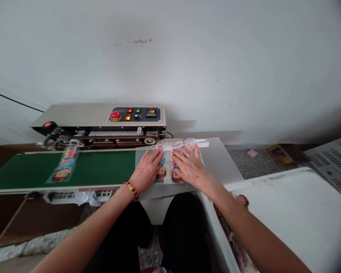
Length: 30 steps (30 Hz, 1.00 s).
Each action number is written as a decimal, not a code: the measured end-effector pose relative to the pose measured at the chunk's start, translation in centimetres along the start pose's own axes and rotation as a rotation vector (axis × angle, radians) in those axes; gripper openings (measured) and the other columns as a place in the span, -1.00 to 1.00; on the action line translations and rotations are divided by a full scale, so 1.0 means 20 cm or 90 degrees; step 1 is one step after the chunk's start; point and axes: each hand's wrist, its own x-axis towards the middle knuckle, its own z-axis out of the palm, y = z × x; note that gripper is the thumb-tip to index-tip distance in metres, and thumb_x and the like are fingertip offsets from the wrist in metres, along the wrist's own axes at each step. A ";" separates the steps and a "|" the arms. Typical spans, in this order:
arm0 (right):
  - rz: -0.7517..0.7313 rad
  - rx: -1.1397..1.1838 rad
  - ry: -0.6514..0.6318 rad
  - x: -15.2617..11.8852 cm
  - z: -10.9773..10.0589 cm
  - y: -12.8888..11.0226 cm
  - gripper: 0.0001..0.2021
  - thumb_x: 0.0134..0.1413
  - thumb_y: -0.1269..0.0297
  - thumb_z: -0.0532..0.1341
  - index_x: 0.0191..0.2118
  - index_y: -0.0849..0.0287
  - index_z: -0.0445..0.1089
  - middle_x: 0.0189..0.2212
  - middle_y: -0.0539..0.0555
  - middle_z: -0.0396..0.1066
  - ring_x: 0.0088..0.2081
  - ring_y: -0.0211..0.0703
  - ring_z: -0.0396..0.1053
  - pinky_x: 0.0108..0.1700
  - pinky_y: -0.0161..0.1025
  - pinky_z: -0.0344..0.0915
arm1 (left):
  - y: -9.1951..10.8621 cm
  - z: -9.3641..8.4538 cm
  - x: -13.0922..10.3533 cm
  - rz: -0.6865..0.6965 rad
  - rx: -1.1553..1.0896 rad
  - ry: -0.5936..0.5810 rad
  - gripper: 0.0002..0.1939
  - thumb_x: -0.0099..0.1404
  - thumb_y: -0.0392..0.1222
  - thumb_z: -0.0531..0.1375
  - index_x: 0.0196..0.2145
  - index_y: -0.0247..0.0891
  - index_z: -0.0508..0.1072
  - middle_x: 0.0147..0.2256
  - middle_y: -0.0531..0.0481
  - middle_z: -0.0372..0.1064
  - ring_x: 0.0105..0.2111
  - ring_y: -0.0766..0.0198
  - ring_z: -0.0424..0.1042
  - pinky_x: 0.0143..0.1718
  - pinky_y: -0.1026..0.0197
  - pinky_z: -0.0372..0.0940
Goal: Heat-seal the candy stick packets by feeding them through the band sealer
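Observation:
My left hand (pixel 147 169) lies flat, fingers stretched, on a clear printed plastic packet (pixel 161 173) at the right end of the green belt. Just right of it, my right hand (pixel 189 167) presses with spread fingers on several overlapping packets (pixel 176 178) of the same kind. Both hands rest over a translucent plastic sheet (pixel 224 163). Each packet bears colourful lettering and a cartoon face at its lower end. Another such packet (pixel 64 165) lies farther left on the belt, its top edge at the rollers of the band sealing machine (pixel 102 117).
The green conveyor belt (pixel 108 167) runs left along the machine, which has a red stop button (pixel 115 115) and lit switches. A white container (pixel 287 204) stands at my right, packets beside it. A cardboard box (pixel 14 220) sits below left. The wall rises behind.

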 end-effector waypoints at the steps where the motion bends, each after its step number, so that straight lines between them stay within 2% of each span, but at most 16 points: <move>1: 0.004 0.001 0.004 0.01 0.00 -0.01 -0.66 0.35 0.24 0.19 0.17 0.12 0.44 0.27 0.16 0.35 0.31 0.20 0.21 0.37 0.56 -0.27 | -0.01 -0.01 -0.01 -0.002 0.001 -0.002 -0.48 0.46 -0.30 -0.03 0.33 -0.32 0.20 0.34 -0.28 0.20 0.35 0.01 0.20 0.38 -0.24 0.12; 9: 0.008 0.001 0.012 0.01 0.00 -0.02 -0.65 0.35 0.24 0.20 0.18 0.11 0.42 0.29 0.17 0.33 0.31 0.21 0.20 0.37 0.55 -0.24 | -0.07 -0.07 -0.02 -0.008 -0.004 -0.020 -0.50 0.44 -0.29 -0.02 0.30 -0.31 0.26 0.31 -0.26 0.25 0.33 0.04 0.24 0.39 -0.20 0.12; 12: -0.001 -0.001 0.011 0.03 0.01 -0.04 -0.63 0.36 0.22 0.20 0.21 0.15 0.39 0.30 0.19 0.32 0.33 0.20 0.16 0.39 0.53 -0.27 | -0.19 -0.10 -0.11 -0.035 -0.006 -0.016 -0.52 0.46 -0.21 -0.02 0.28 -0.31 0.28 0.32 -0.28 0.25 0.33 0.02 0.25 0.38 -0.23 0.11; 15: -0.025 0.006 0.029 0.11 0.03 -0.08 -0.63 0.38 0.19 0.19 0.21 0.17 0.39 0.30 0.19 0.31 0.34 0.16 0.15 0.44 0.43 -0.29 | -0.34 -0.17 -0.23 -0.060 0.001 -0.027 -0.52 0.47 -0.14 -0.01 0.28 -0.25 0.30 0.31 -0.26 0.25 0.31 0.01 0.27 0.38 -0.26 0.09; 18: -0.041 0.024 0.048 0.19 0.04 -0.13 -0.65 0.39 0.17 0.17 0.17 0.17 0.42 0.29 0.18 0.32 0.32 0.14 0.17 0.45 0.41 -0.28 | -0.39 -0.23 -0.27 -0.124 0.070 0.025 -0.58 0.46 -0.13 -0.01 0.19 -0.18 0.40 0.22 -0.24 0.38 0.23 -0.07 0.37 0.37 -0.42 -0.01; 19: -0.040 0.030 0.055 0.21 0.04 -0.14 -0.66 0.39 0.16 0.17 0.16 0.17 0.43 0.28 0.18 0.33 0.32 0.14 0.17 0.44 0.42 -0.29 | -0.38 -0.23 -0.26 -0.136 0.083 0.054 -0.60 0.47 -0.14 -0.01 0.16 -0.17 0.42 0.19 -0.24 0.42 0.20 -0.08 0.40 0.36 -0.44 -0.01; 21: -0.035 0.040 0.070 0.21 0.04 -0.15 -0.67 0.40 0.16 0.16 0.16 0.16 0.43 0.27 0.17 0.34 0.31 0.13 0.18 0.44 0.43 -0.31 | -0.29 -0.20 -0.18 -0.111 0.057 0.084 -0.60 0.47 -0.17 -0.01 0.18 -0.18 0.41 0.17 -0.23 0.43 0.20 -0.03 0.39 0.36 -0.34 0.08; 23: -0.015 0.037 0.084 0.17 0.03 -0.12 -0.67 0.41 0.18 0.14 0.17 0.13 0.41 0.26 0.18 0.35 0.31 0.14 0.18 0.43 0.45 -0.33 | -0.16 -0.13 -0.08 -0.031 -0.009 0.062 -0.56 0.48 -0.23 -0.02 0.25 -0.21 0.35 0.23 -0.23 0.37 0.26 0.04 0.32 0.36 -0.19 0.17; 26: 0.056 0.010 0.089 0.06 0.04 -0.01 -0.67 0.41 0.24 0.11 0.19 0.13 0.40 0.26 0.22 0.35 0.33 0.21 0.15 0.38 0.55 -0.34 | -0.02 -0.03 0.04 0.044 -0.044 0.017 -0.51 0.46 -0.25 0.00 0.30 -0.27 0.27 0.31 -0.25 0.25 0.35 0.02 0.19 0.38 -0.20 0.14; 28: 0.096 -0.008 0.081 -0.01 0.05 0.06 -0.63 0.40 0.29 0.09 0.24 0.14 0.36 0.28 0.23 0.33 0.34 0.27 0.14 0.34 0.62 -0.35 | 0.01 0.01 0.06 0.039 -0.035 0.001 -0.49 0.45 -0.25 0.01 0.32 -0.30 0.24 0.33 -0.27 0.21 0.37 -0.01 0.16 0.40 -0.24 0.08; 30: 0.099 -0.013 0.069 -0.05 0.06 0.11 -0.58 0.40 0.30 0.07 0.30 0.15 0.30 0.31 0.24 0.29 0.36 0.28 0.11 0.32 0.65 -0.38 | -0.03 0.02 0.03 0.010 -0.027 -0.007 -0.48 0.46 -0.23 0.00 0.33 -0.30 0.23 0.35 -0.27 0.19 0.38 -0.01 0.15 0.41 -0.25 0.06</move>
